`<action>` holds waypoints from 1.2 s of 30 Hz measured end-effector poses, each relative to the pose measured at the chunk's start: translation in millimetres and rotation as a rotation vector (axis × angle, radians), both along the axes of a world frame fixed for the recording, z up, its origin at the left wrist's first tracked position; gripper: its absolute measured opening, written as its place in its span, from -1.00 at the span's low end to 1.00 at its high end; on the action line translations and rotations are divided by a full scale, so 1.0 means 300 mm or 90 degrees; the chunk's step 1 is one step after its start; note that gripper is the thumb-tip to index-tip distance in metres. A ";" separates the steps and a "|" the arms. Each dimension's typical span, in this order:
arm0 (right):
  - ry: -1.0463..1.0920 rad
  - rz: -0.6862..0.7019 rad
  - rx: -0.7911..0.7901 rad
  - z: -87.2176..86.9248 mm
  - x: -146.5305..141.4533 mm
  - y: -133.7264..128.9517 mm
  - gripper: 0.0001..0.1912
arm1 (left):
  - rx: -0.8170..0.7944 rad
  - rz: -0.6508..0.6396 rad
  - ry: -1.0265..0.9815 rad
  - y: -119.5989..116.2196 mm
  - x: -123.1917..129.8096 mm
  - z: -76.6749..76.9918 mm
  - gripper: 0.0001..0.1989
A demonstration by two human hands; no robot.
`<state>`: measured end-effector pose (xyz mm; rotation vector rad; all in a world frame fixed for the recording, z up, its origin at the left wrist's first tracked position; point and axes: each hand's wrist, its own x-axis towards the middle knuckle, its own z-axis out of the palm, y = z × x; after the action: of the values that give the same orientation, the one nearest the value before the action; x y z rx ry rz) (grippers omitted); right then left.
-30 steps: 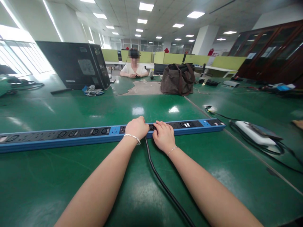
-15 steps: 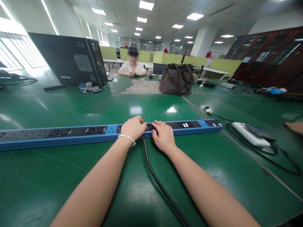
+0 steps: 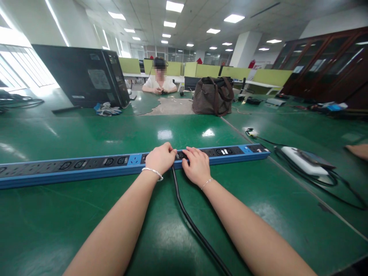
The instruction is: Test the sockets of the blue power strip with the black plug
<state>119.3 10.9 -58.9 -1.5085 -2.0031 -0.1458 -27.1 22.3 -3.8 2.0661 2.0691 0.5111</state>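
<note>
A long blue and black power strip [image 3: 94, 168] lies across the green table, with rows of sockets on its top. My left hand [image 3: 161, 158] is closed at the middle of the strip, its fingers pinched on something too small to make out. Just right of it, my right hand [image 3: 197, 165] rests on the strip with fingers loosely spread around a socket and nothing visible in its grasp. From between my hands a thick black cable [image 3: 186, 214] runs down toward the bottom edge; its upper end is hidden beside my left fingers.
Behind the strip stand a black computer case [image 3: 83, 76], gloves [image 3: 107, 109] and a brown bag [image 3: 213, 96]. A person [image 3: 159, 80] sits across the table. At right lie a white adapter [image 3: 304, 161] with black cables and another person's hand [image 3: 358, 151].
The view has shifted slightly. Both my hands hold nearly the same places on the strip, with no clear change in their grasp.
</note>
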 end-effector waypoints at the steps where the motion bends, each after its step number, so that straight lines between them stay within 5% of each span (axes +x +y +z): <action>1: -0.003 -0.001 -0.003 0.002 -0.002 -0.002 -0.65 | -0.001 -0.001 0.003 0.000 0.000 0.001 -0.71; 21: -0.105 0.009 -0.038 0.015 -0.018 -0.011 -0.42 | -0.049 0.008 -0.010 0.011 0.019 0.018 -0.77; 36: -0.078 0.016 -0.011 0.003 -0.018 0.000 -0.51 | 0.057 0.033 0.139 -0.047 0.068 0.019 -0.79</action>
<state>113.9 11.0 -58.0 -1.5166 -2.1230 -0.2162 -6.7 8.2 2.0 2.2130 2.2632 0.4077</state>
